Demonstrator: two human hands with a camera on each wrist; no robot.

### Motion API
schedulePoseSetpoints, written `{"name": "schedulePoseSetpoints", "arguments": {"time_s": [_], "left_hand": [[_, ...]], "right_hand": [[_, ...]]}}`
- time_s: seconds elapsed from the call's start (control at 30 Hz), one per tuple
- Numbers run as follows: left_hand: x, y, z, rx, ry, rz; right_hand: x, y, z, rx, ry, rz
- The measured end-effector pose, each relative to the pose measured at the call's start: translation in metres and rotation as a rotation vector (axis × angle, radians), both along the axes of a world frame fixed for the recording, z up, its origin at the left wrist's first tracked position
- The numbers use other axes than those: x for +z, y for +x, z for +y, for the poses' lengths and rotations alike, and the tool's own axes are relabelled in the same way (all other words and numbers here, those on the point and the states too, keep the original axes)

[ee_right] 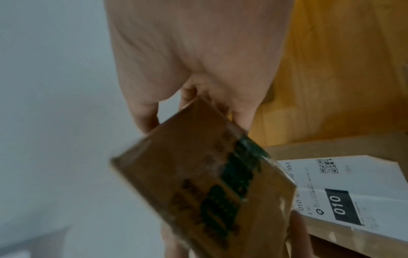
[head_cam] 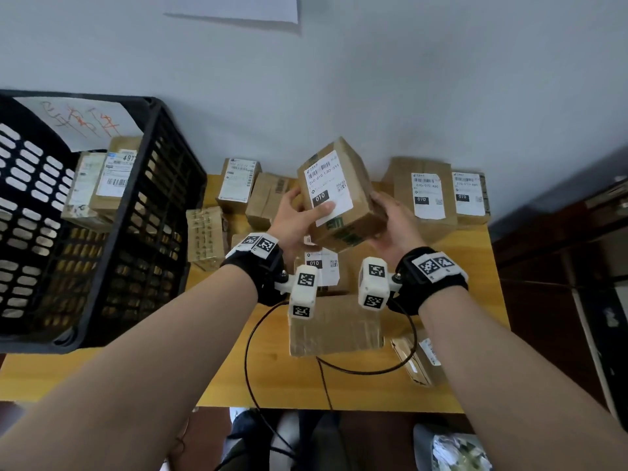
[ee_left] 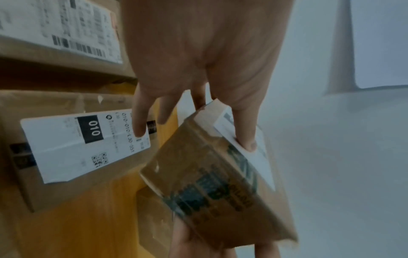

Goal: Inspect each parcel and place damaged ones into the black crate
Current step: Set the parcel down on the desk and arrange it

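Both hands hold a small brown cardboard parcel (head_cam: pixel 339 195) tilted in the air above the table, its white "010" label facing me. My left hand (head_cam: pixel 295 219) grips its left side with the thumb lying across the label. My right hand (head_cam: pixel 394 222) cups its right lower corner. In the left wrist view the parcel (ee_left: pixel 220 183) shows green print under tape, with the thumb pressed on the label edge. The right wrist view shows the same parcel (ee_right: pixel 209 183) blurred. The black crate (head_cam: pixel 102 215) stands at the left with several parcels inside.
Several more labelled parcels (head_cam: pixel 428 195) line the back of the yellow wooden table (head_cam: pixel 272 379) against the wall. Another "010" parcel (head_cam: pixel 323 266) lies under my hands, and a flat box (head_cam: pixel 336 331) sits nearer. A black cable (head_cam: pixel 251 351) loops across the table front.
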State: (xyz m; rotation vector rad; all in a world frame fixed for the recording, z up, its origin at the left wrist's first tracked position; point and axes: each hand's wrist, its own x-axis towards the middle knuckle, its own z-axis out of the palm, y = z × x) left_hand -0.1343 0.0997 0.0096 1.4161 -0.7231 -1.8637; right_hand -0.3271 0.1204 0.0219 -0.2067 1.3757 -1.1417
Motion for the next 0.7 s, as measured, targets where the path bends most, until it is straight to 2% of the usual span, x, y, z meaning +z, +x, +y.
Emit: {"name": "schedulePoseSetpoints", "arguments": {"time_s": [0.17,0.33,0.43,0.57,0.7], "left_hand": [[-0.016,-0.032,-0.006,-0.042,0.033,-0.019],[-0.042,-0.065,-0.031,-0.016,0.025,-0.114],[-0.059,-0.088,-0.055,0.003,-0.001,-0.149],[-0.074,-0.116,-0.087,-0.01,-0.053,-0.293],[-0.093,-0.122,-0.11,-0.034,-0.048,-0.377]], "right_hand": [[-0.021,-0.026,-0.002,0.043,0.052,0.031],[-0.041,-0.06,-0.023,0.156,0.106,0.366],[-0.053,-0.084,-0.033,0.097,0.1,0.476],[-0.066,-0.112,-0.042,0.01,0.123,0.422],[-0.073,-0.125,-0.047,-0.022,0.12,0.383]]}}
